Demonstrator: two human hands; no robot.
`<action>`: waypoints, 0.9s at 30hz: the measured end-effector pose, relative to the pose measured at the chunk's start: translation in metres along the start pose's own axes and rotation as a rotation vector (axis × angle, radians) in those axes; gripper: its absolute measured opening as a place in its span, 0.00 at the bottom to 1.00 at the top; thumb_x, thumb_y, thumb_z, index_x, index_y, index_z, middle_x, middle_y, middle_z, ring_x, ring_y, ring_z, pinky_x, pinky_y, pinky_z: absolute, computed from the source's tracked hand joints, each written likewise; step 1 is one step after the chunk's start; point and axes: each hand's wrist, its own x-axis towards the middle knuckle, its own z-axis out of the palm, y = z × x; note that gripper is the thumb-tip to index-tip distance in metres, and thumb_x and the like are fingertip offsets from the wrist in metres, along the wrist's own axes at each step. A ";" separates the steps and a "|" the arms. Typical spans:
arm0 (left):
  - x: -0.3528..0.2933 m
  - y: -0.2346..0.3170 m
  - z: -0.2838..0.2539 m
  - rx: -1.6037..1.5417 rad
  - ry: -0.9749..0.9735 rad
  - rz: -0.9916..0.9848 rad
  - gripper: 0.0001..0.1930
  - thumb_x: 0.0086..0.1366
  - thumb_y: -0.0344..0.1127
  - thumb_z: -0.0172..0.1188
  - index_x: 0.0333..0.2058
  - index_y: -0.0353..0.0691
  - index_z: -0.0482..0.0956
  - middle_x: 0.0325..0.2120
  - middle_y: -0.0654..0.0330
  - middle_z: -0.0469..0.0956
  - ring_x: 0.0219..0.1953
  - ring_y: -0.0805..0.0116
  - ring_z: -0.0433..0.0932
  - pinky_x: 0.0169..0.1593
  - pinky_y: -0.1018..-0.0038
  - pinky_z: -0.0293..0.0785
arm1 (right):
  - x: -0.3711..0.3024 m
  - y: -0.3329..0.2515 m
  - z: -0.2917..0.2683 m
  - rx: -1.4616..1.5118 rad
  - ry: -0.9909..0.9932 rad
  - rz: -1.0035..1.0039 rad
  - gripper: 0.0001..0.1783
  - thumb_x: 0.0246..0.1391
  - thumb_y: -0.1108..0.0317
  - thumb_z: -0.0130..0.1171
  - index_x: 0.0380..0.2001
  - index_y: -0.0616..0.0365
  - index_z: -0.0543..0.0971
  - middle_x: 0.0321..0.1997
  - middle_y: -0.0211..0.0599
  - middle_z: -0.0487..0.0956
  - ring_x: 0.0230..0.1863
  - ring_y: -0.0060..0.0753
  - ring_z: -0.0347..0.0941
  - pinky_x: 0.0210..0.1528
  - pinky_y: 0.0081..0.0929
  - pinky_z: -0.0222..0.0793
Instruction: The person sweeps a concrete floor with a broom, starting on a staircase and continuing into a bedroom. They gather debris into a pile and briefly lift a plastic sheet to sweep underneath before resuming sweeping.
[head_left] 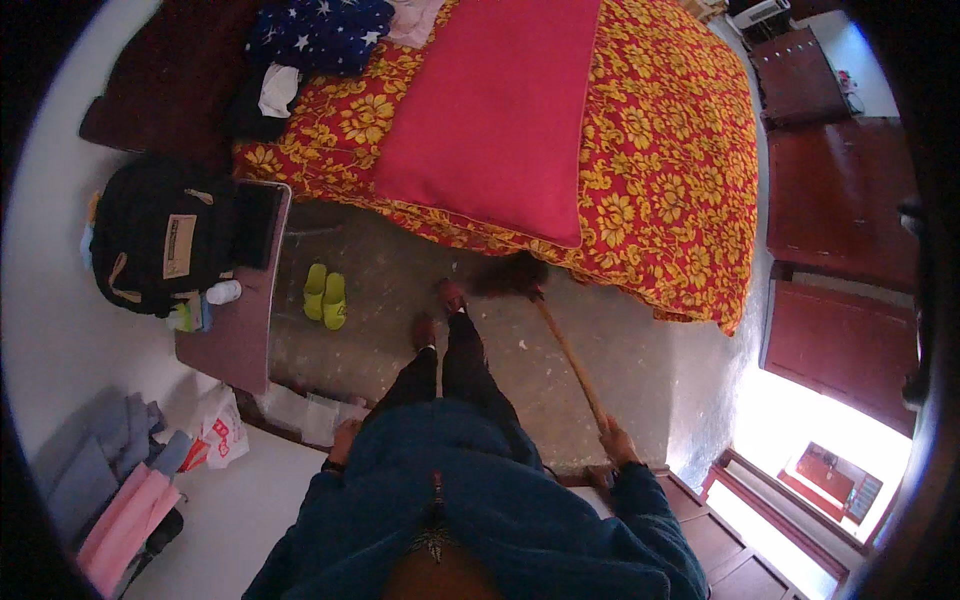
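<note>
My right hand (619,443) is closed around the upper end of a long wooden-handled broom (572,362). The handle slants away to the left, and its dark, shaggy head (512,275) rests on the floor at the bed's near edge, partly under the hanging cover. My left hand (345,440) hangs low beside my left thigh, close to the edge of a white surface; its fingers are too small and shaded to make out. My feet in dark red shoes stand on the floor just left of the broom head.
Ahead is a bed with a red-and-yellow floral cover (670,180) and a plain pink cloth (490,120). Green slippers (325,297) lie on the floor left of my feet. A black backpack (160,240) sits on a small table (250,335). Dark red cabinets (840,190) line the right.
</note>
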 end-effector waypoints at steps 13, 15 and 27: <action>0.029 0.010 0.002 0.196 -0.078 0.287 0.20 0.67 0.45 0.44 0.35 0.35 0.79 0.35 0.42 0.77 0.40 0.39 0.74 0.44 0.53 0.70 | -0.072 -0.037 0.023 -0.065 0.103 -0.026 0.29 0.54 0.53 0.54 0.59 0.44 0.67 0.38 0.55 0.79 0.41 0.61 0.75 0.42 0.50 0.71; 0.023 0.010 -0.002 0.228 -0.176 0.120 0.18 0.66 0.43 0.44 0.35 0.35 0.78 0.33 0.43 0.77 0.39 0.40 0.74 0.43 0.53 0.70 | -0.016 -0.075 0.047 -0.073 0.050 -0.112 0.27 0.54 0.57 0.53 0.59 0.46 0.67 0.41 0.55 0.78 0.44 0.59 0.74 0.45 0.47 0.70; -0.079 -0.030 0.018 0.485 -0.256 0.031 0.12 0.59 0.40 0.54 0.32 0.35 0.78 0.30 0.48 0.78 0.35 0.45 0.76 0.39 0.56 0.73 | 0.281 -0.270 0.131 0.182 0.208 -0.463 0.16 0.54 0.54 0.51 0.34 0.54 0.79 0.32 0.54 0.79 0.36 0.58 0.75 0.39 0.53 0.69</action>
